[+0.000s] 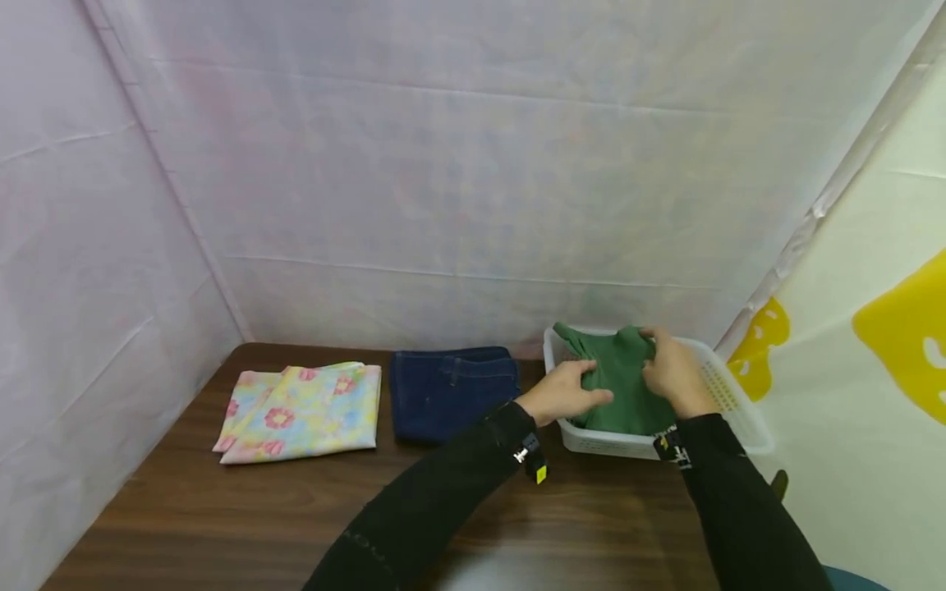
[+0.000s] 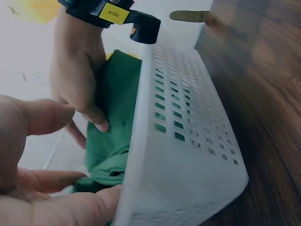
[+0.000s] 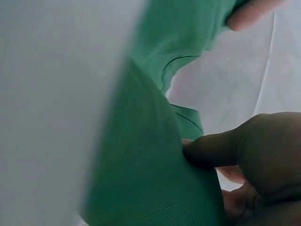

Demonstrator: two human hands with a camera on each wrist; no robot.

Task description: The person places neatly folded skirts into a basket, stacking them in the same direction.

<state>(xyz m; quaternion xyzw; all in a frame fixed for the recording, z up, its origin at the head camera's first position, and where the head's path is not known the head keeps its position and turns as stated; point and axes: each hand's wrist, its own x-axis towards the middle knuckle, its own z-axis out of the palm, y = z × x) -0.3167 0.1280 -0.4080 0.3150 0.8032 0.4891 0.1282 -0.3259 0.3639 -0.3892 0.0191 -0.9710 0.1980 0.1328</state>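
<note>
A green garment (image 1: 621, 382) with stitched seams lies folded inside a white perforated plastic basket (image 1: 613, 445). My right hand (image 1: 676, 373) pinches the garment's right edge, thumb on the near face and fingers behind it, as the right wrist view shows. At the garment's left side is my left hand (image 1: 563, 392), its thumb held apart and its fingertips touching the cloth. The left wrist view shows those fingers (image 2: 89, 205) beside the bunched green fabric, just inside the basket rim.
Dark blue folded jeans (image 1: 451, 394) lie left of the basket on the brown wooden table (image 1: 310, 509). Farther left is a folded floral cloth (image 1: 303, 414). White sheeting (image 1: 458, 180) rises behind the table, and a sheet with yellow shapes (image 1: 905, 345) hangs at the right.
</note>
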